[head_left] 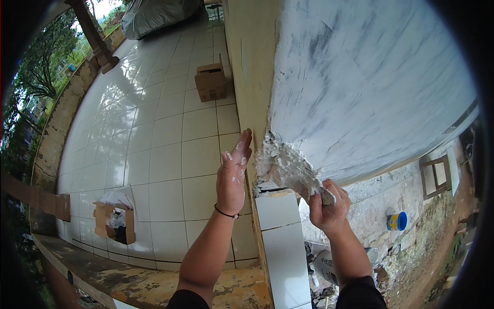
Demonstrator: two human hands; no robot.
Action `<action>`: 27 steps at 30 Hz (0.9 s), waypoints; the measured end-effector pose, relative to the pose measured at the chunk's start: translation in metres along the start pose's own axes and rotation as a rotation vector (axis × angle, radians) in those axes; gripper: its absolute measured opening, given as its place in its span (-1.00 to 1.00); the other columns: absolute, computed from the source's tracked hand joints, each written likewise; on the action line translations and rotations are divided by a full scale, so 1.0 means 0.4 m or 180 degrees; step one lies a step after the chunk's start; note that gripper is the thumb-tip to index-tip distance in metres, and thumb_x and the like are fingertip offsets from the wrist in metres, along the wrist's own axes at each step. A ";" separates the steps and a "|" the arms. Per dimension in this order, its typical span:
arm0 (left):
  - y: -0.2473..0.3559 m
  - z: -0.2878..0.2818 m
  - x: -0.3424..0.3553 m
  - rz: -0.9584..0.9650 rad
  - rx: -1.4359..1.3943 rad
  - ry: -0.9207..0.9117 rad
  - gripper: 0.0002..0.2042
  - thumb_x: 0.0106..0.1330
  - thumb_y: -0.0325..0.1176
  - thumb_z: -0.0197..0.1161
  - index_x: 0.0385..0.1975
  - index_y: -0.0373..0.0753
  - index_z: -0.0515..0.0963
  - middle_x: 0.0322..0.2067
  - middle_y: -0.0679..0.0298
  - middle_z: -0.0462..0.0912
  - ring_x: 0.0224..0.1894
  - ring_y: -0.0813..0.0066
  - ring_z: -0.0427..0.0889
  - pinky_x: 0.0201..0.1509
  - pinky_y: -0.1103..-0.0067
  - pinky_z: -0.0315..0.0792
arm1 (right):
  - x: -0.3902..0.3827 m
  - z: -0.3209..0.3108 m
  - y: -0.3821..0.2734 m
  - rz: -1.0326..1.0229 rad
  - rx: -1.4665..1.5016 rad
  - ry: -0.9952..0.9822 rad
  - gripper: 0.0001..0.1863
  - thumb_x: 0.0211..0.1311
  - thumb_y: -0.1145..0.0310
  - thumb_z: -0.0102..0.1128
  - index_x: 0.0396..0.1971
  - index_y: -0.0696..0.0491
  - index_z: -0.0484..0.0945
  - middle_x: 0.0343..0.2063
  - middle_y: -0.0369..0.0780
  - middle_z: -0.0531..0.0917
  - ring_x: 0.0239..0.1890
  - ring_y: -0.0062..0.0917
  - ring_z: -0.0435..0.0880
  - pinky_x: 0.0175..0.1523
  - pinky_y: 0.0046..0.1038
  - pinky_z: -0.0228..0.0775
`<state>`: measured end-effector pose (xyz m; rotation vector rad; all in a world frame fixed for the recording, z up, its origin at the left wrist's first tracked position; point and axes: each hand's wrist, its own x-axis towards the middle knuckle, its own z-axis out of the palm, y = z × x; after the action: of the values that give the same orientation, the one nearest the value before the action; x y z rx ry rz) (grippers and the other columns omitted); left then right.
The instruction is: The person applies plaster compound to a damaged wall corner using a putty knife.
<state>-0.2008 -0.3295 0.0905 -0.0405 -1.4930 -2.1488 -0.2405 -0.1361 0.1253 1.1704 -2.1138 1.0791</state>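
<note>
The plaster-covered tool [327,195] is at the lower left corner of the wall's white face [360,92], and thick wet-looking plaster [288,162] lies from it to the wall's edge. Your right hand [331,208] has its fingers closed around the tool, thumb on the near side; this grip is probably for pressing with control. How much is blade and how much is handle I cannot tell, because the plaster hides it. Your left hand [234,177] is flat and wide, with white smears, and holds nothing that I can see. It stands along the narrow cream side [252,67] of the wall, perhaps as a guard for the edge; if the palm touches it, I cannot tell.

Under the plaster, the tiled ledge [280,232] begins close to the wall's bottom corner, so it may limit you there. A printed bucket [325,268] is partly behind your right forearm, and a blue bucket [397,221] is farther right. On the tiled floor [159,201], one cardboard box [211,85] is near the wall's foot; another carton [129,226] stands toward the near left corner, well apart from your hands.
</note>
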 end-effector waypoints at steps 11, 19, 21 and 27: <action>0.001 -0.015 -0.013 -0.0048 -0.0031 0.0052 -0.30 0.27 0.13 -0.52 0.16 -0.43 0.01 0.19 0.10 0.07 0.25 0.28 0.00 0.29 0.41 -0.18 | -0.003 -0.045 0.008 -0.0290 0.0450 -0.0081 -0.90 -0.15 0.49 0.09 -0.57 0.18 0.42 -0.68 -0.15 0.48 -0.71 -0.34 0.48 -0.61 -0.49 0.30; -0.009 -0.028 -0.038 -0.0138 -0.0010 0.0275 -0.32 0.28 0.11 -0.53 0.17 -0.38 0.01 0.20 0.09 0.04 0.28 0.26 -0.06 0.30 0.36 -0.26 | 0.043 0.011 0.024 -0.0272 0.0248 -0.0146 -0.91 -0.19 0.54 0.10 -0.58 0.14 0.42 -0.72 -0.22 0.44 -0.76 -0.41 0.40 -0.63 -0.48 0.25; -0.014 -0.038 -0.044 -0.0131 -0.0014 0.0278 -0.32 0.28 0.11 -0.54 0.17 -0.39 0.01 0.21 0.08 0.03 0.28 0.25 -0.07 0.30 0.35 -0.28 | 0.037 0.004 0.028 -0.0206 0.0046 -0.0065 -0.91 -0.19 0.55 0.09 -0.58 0.15 0.42 -0.72 -0.21 0.44 -0.75 -0.38 0.42 -0.63 -0.47 0.26; -0.010 -0.047 -0.057 -0.0081 0.0002 0.0228 -0.32 0.28 0.10 -0.55 0.17 -0.40 -0.01 0.21 0.04 -0.01 0.29 0.21 -0.12 0.31 0.34 -0.32 | 0.014 -0.037 0.057 -0.0172 0.0083 -0.0087 -0.92 -0.19 0.56 0.08 -0.59 0.16 0.41 -0.71 -0.17 0.46 -0.74 -0.34 0.44 -0.63 -0.47 0.27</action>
<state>-0.1778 -0.3360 0.0724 0.0552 -1.4609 -2.1467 -0.2624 -0.1190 0.1285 1.2539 -2.0821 1.0751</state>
